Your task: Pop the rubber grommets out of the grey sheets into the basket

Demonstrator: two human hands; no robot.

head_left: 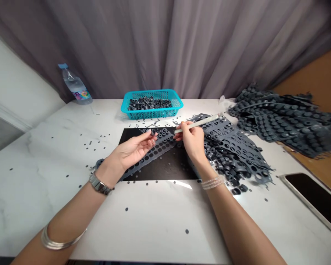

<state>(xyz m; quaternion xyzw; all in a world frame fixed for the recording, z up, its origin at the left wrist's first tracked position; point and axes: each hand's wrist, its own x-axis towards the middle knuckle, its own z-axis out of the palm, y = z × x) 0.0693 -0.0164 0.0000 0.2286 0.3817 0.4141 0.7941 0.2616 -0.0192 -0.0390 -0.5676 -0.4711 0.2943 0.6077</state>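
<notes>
Between thumb and fingertips, my left hand (135,150) pinches a small black rubber ring (153,132) above the dark mat. My right hand (192,139) is closed round a pale, thin stick-like tool (206,120), whose lower end points toward the left hand. Under both hands a perforated rubber strip (157,150) lies slantwise across the black mat (165,167). Part of the strip's left end is hidden by my left hand and wrist. Just right of my right hand, loose black rings (227,165) lie against a heap of punched rubber sheets (231,138).
A turquoise basket (151,111) of black rings stands behind the mat. A water bottle (77,86) is at the back left. Studded rubber sheets (289,119) are piled at the right, with a phone (314,198) nearer. Small dark discs (126,209) dot the white table (154,228).
</notes>
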